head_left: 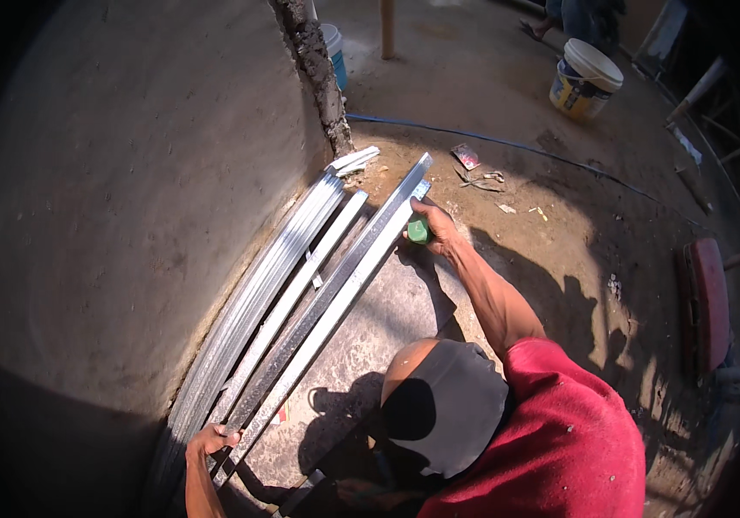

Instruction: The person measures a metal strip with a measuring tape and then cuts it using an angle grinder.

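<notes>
My left hand (211,442) comes in at the lower left and is closed round the near part of a long grey metal channel (318,306). Beside it runs a second, brighter metal channel (328,332). A co-worker in a red shirt (551,423) and dark grey cap (465,406) bends over the channels. The co-worker's hand (439,224) grips their far part and also holds a small green object (418,229), perhaps a tape measure. I see no hand that is plainly my right one; the area below the cap is dark.
A bundle of metal channels (271,276) lies along the wall (145,190) on the left. Beyond it are a blue hose (474,135), a white-and-yellow bucket (584,86), pliers-like tool (478,180) and a red panel (707,302) on the right. Another person's legs (564,17) show at the back.
</notes>
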`<action>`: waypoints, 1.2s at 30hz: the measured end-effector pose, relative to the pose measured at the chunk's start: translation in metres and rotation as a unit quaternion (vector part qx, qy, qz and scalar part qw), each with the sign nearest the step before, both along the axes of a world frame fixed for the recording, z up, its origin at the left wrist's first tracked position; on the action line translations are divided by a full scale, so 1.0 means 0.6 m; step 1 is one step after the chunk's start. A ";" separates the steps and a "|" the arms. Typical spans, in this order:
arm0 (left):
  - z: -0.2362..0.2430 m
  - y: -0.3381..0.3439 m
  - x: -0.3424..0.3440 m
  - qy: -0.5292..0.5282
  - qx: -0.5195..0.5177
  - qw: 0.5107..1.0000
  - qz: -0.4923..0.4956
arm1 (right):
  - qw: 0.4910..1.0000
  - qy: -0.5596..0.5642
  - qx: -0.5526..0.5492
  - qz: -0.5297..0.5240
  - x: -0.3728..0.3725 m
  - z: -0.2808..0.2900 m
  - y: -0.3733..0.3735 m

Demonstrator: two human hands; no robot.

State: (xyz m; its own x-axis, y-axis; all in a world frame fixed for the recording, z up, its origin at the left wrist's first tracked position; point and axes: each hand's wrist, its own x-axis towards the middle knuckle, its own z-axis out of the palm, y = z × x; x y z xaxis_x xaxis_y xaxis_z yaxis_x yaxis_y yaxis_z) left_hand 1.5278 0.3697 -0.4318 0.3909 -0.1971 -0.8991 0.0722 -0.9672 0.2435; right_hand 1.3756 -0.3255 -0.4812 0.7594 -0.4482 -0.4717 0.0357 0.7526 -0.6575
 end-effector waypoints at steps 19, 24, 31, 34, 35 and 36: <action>-0.015 -0.008 -0.030 0.088 -0.097 0.990 0.050 | 0.998 -0.020 -0.011 -0.062 -0.011 -0.013 -0.070; -0.006 -0.044 -0.036 0.045 -0.037 0.998 0.023 | 0.998 -0.055 -0.017 -0.022 -0.026 -0.040 -0.106; 0.001 -0.019 -0.039 0.026 -0.035 0.998 0.035 | 0.994 -0.098 -0.027 -0.031 -0.006 -0.019 -0.098; 0.012 -0.036 -0.039 0.041 -0.015 0.999 0.030 | 0.994 -0.095 -0.050 -0.022 -0.018 -0.020 -0.118; 0.017 -0.044 -0.040 0.037 -0.026 0.998 0.031 | 0.994 -0.091 -0.059 -0.016 -0.020 -0.018 -0.121; 0.020 -0.046 -0.040 0.038 -0.024 0.998 0.032 | 0.994 -0.091 -0.056 -0.015 -0.018 -0.012 -0.116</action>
